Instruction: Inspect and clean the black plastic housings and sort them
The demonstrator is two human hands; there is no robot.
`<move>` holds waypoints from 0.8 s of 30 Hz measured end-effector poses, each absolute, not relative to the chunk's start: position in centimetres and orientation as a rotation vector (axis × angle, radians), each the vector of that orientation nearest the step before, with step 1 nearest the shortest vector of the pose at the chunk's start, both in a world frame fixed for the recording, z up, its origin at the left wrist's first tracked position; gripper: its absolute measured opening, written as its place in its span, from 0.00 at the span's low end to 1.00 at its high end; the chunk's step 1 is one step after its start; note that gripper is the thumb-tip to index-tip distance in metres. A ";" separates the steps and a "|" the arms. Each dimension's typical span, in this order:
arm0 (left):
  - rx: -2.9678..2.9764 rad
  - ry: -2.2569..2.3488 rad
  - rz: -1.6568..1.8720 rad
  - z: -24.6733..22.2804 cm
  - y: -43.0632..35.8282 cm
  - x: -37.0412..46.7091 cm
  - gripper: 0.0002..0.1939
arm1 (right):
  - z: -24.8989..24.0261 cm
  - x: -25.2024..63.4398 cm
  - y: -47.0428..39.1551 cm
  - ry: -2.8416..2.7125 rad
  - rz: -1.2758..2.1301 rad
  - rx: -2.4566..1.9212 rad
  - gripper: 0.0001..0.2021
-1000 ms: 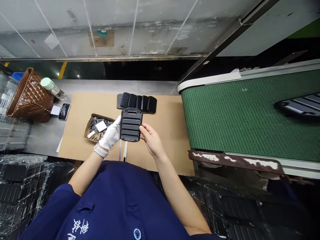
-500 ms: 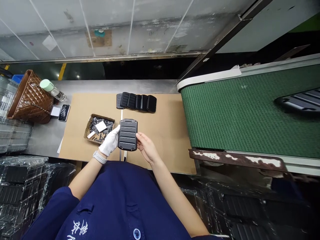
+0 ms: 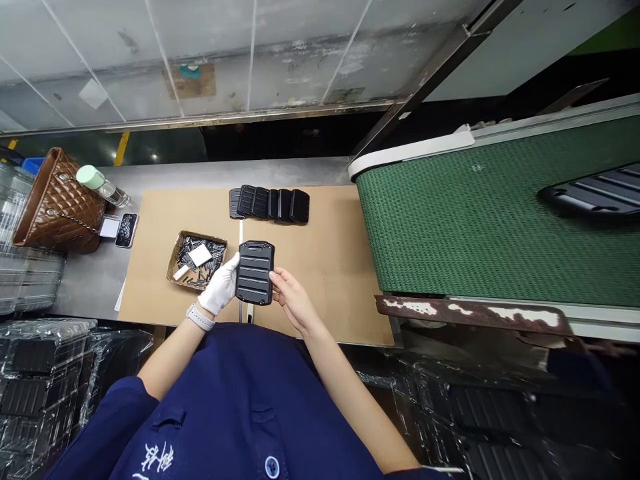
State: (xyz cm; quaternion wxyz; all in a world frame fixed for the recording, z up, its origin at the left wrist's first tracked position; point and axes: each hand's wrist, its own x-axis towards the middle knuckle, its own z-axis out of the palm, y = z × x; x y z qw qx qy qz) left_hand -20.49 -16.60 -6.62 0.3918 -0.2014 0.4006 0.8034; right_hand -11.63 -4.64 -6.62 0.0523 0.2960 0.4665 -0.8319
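Note:
A black ribbed plastic panel [image 3: 255, 272] with rounded corners is held up in front of my body, over the brown board. My left hand [image 3: 220, 287], in a white glove, grips its left edge. At its right edge, the bare fingers of my right hand [image 3: 293, 300] close on the lower half. Left of the panel sits a shallow cardboard box [image 3: 173, 257] full of small black pieces, with a white block [image 3: 200, 255] lying on them. Several similar black panels [image 3: 260, 203] lean overlapped in a row at the board's far side.
On the right, a green conveyor belt [image 3: 425, 233] carries another black panel [image 3: 595, 193]. A brown quilted bag [image 3: 65, 207], a bottle [image 3: 103, 185] and a phone [image 3: 127, 230] stand at the left. Clear plastic trays [image 3: 45, 373] are stacked at lower left; a rusty bar [image 3: 470, 313] edges the belt.
The view has shifted slightly. Both hands still hold the panel in nearly the same place, with its tilt hardly altered. On the belt, the other panel appears a little further left.

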 end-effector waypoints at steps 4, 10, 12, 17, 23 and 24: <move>-0.452 1.052 2.033 -7.2 -16.7 -20.6 0.15 | -6.4 -11.5 -4.7 1.476 -2.530 0.809 0.19; -0.209 1.197 2.018 -7.1 -17.3 -21.1 0.13 | -5.7 -11.3 -4.6 1.561 -2.491 0.660 0.19; -0.156 1.256 2.042 -6.8 -17.5 -21.2 0.10 | -5.6 -11.2 -4.6 1.597 -2.478 0.630 0.18; -0.097 1.341 2.038 -6.3 -17.7 -21.4 0.07 | -5.6 -10.9 -4.8 1.656 -2.461 0.606 0.18; -0.125 1.257 2.029 -6.9 -17.2 -21.4 0.07 | -5.7 -10.8 -4.8 1.680 -2.451 0.601 0.18; -0.125 1.245 2.034 -7.0 -17.2 -21.4 0.07 | -5.7 -10.8 -4.7 1.678 -2.453 0.600 0.18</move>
